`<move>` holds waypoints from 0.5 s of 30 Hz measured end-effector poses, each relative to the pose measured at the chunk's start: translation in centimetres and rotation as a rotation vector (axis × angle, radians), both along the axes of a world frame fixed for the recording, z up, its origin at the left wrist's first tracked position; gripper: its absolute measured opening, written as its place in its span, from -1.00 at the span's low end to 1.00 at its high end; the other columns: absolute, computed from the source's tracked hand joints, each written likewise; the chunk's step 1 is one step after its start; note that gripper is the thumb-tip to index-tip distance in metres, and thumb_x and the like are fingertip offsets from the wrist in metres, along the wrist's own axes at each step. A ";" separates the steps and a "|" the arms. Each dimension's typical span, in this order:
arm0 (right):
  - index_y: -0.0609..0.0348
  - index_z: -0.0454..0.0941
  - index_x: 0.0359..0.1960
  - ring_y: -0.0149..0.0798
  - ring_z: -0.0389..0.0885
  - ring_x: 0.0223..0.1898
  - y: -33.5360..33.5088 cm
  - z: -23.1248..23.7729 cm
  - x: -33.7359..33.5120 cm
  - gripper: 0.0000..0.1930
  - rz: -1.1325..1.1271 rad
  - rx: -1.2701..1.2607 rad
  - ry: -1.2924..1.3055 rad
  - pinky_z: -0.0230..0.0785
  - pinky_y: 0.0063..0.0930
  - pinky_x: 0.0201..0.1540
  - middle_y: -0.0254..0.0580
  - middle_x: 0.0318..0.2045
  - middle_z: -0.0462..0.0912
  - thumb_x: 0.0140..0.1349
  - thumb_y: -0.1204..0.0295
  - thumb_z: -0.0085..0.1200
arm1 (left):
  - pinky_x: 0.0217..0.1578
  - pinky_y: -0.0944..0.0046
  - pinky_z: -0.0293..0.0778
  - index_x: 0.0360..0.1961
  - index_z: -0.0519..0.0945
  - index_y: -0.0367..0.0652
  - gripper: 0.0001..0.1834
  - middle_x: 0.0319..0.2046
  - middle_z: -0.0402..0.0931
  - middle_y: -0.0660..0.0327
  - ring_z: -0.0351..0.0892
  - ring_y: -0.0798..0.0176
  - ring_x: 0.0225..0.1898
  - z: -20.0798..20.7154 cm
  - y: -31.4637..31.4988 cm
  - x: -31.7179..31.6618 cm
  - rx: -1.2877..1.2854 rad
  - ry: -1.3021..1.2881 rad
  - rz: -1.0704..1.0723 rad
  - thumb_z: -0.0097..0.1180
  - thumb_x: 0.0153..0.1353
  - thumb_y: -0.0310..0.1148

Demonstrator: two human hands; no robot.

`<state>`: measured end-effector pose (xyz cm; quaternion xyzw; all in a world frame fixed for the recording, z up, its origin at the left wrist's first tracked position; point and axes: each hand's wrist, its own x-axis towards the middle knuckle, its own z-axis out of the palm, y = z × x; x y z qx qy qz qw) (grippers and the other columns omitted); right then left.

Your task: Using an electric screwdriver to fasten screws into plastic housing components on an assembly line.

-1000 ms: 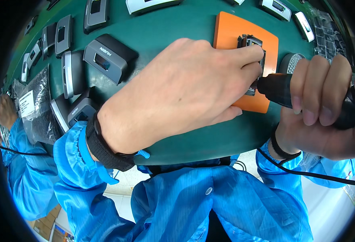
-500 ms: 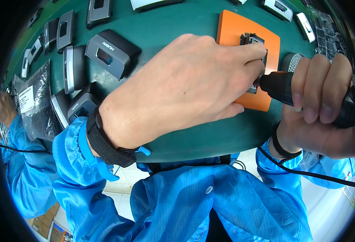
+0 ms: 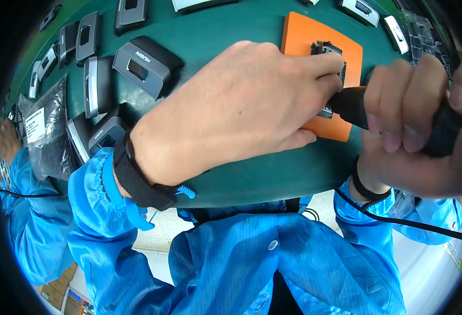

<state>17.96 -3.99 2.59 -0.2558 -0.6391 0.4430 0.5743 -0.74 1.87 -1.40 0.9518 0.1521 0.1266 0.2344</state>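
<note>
My left hand [image 3: 257, 97] reaches across the bench, palm down. Its thumb side is partly hidden, and its fingertips close on a small black-and-metal part [image 3: 326, 48]. That part lies on an orange plate [image 3: 305, 34] with rounded corners. On the right, my right hand [image 3: 407, 139] wraps round a black electric screwdriver [image 3: 349, 106], held nearly level. The tool's tapered nose points left and meets the part just below my left fingertips. My left fingers and the nose hide the bit and the contact point.
Several grey and black housings [image 3: 144, 65] with rectangular windows stand at the left and far side of the green bench [image 3: 252, 173]. A clear bag of dark pieces [image 3: 52, 142] lies at left. Another person's hand [image 3: 8, 139] shows at the left rim. A black cord [image 3: 415, 224] crosses lower right.
My right hand and the screwdriver have shifted left and slightly up, closer to my left fingers. My left hand stays almost where it was, still on the part.
</note>
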 end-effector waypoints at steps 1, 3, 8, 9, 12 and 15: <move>0.05 0.38 -0.11 -0.54 0.29 -0.68 0.1 0.1 -0.1 -0.76 0.001 0.000 -0.017 0.19 -0.61 -0.59 -0.41 -0.60 0.36 0.47 0.21 -0.25 | -0.42 0.11 0.51 -0.11 0.55 -0.29 -0.45 -0.10 0.48 0.20 0.59 -0.03 -0.37 -0.1 0.0 0.0 0.002 -0.003 0.001 0.37 0.03 -0.09; 0.05 0.38 -0.12 -0.55 0.29 -0.67 0.3 0.0 -0.4 -0.77 0.016 0.000 -0.040 0.20 -0.61 -0.57 -0.42 -0.60 0.36 0.46 0.21 -0.24 | -0.40 0.07 0.52 -0.11 0.58 -0.29 -0.49 -0.06 0.52 0.18 0.60 -0.04 -0.35 -0.6 0.1 -0.2 0.020 -0.090 0.001 0.35 0.05 -0.10; 0.02 0.33 -0.07 -0.52 0.28 -0.67 0.2 0.3 -0.2 -0.74 0.100 0.003 -0.130 0.20 -0.61 -0.58 -0.40 -0.59 0.36 0.50 0.17 -0.33 | -0.39 0.13 0.55 -0.27 0.63 -0.23 -0.65 -0.22 0.49 0.21 0.63 0.05 -0.42 -0.7 -0.1 -0.2 0.051 -0.174 0.008 0.37 0.07 -0.18; 0.03 0.33 -0.07 -0.52 0.25 -0.68 0.1 0.1 -0.3 -0.73 0.088 -0.015 -0.077 0.19 -0.59 -0.59 -0.41 -0.60 0.36 0.50 0.17 -0.34 | -0.39 0.13 0.56 -0.28 0.63 -0.23 -0.65 -0.22 0.49 0.21 0.63 0.04 -0.42 -0.5 -0.1 -0.2 0.044 -0.169 0.006 0.37 0.07 -0.17; 0.04 0.35 -0.08 -0.50 0.19 -0.70 0.1 0.4 -0.9 -0.74 0.012 -0.021 -0.052 0.13 -0.57 -0.61 -0.41 -0.62 0.34 0.51 0.20 -0.35 | -0.38 0.12 0.57 -0.28 0.63 -0.23 -0.66 -0.21 0.50 0.21 0.63 0.04 -0.42 -0.3 -0.1 -0.2 0.048 -0.166 0.018 0.37 0.07 -0.19; 0.04 0.40 -0.13 -0.51 0.20 -0.70 -0.1 0.7 -0.6 -0.72 -0.109 0.006 0.055 0.11 -0.59 -0.61 -0.45 -0.63 0.31 0.50 0.17 -0.31 | -0.36 0.10 0.56 -0.11 0.60 -0.23 -0.62 -0.06 0.56 0.20 0.64 -0.02 -0.34 1.2 1.1 -1.4 -0.004 -0.014 -0.036 0.31 0.10 -0.25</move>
